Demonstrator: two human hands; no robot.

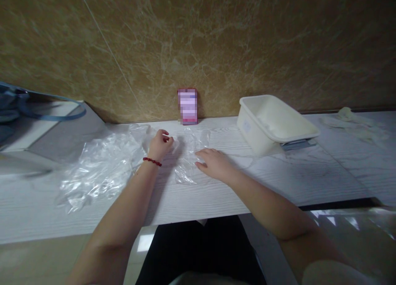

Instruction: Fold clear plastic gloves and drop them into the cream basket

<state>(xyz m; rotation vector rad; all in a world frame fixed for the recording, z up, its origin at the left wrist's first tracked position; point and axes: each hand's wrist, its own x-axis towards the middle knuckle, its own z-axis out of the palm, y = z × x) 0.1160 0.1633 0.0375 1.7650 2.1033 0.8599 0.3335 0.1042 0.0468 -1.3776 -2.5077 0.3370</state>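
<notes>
A small clear plastic bag [185, 169] lies between my hands on the white wood-grain table [198, 202]. My left hand [159, 146], with a red beaded bracelet at the wrist, has its fingers curled in and seems to pinch the bag's left edge; the thin film is hard to make out there. On the bag's right side rests my right hand [213, 163], its fingers stretched out and apart from the thumb. Left of my left forearm spreads a crumpled pile of clear plastic bags [102, 165].
A phone [188, 107] with a lit, blurred screen leans on the brown marbled wall [198, 37]. To the right stands a cream plastic bin [256, 132]; pale gloves or film [355, 124] lie beyond it. A grey-white box [68, 128] with a blue strap [58, 118] is at left.
</notes>
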